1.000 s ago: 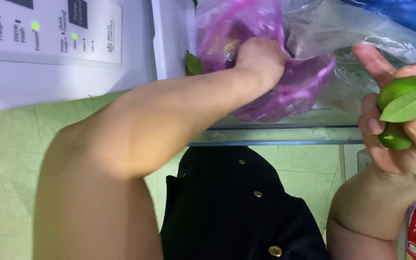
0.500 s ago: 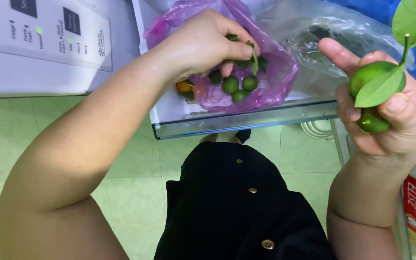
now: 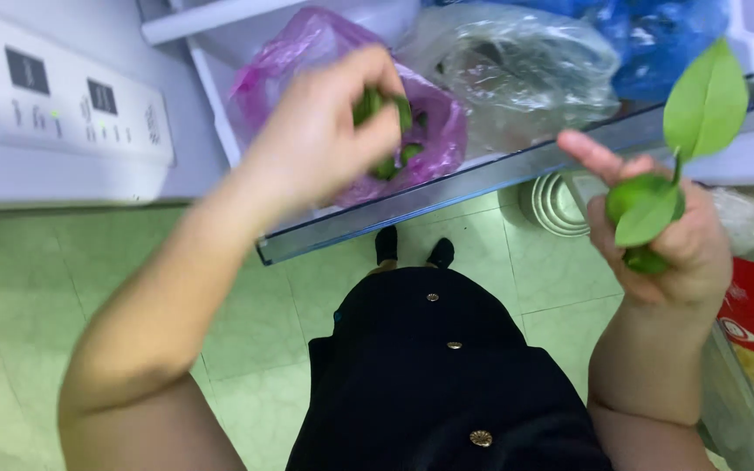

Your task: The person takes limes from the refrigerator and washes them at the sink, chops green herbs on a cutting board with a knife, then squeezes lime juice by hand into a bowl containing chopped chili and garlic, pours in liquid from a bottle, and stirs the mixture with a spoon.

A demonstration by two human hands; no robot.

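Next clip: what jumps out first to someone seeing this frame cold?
The left hand lifts small green citrus fruits out of a translucent purple plastic bag in the open fridge drawer. At right, the right hand cradles more green fruits, with one big green leaf sticking up.

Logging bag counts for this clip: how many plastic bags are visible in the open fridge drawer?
3: a purple bag behind the left hand, a clear bag in the middle, a blue bag at the right. More may lie hidden behind them.
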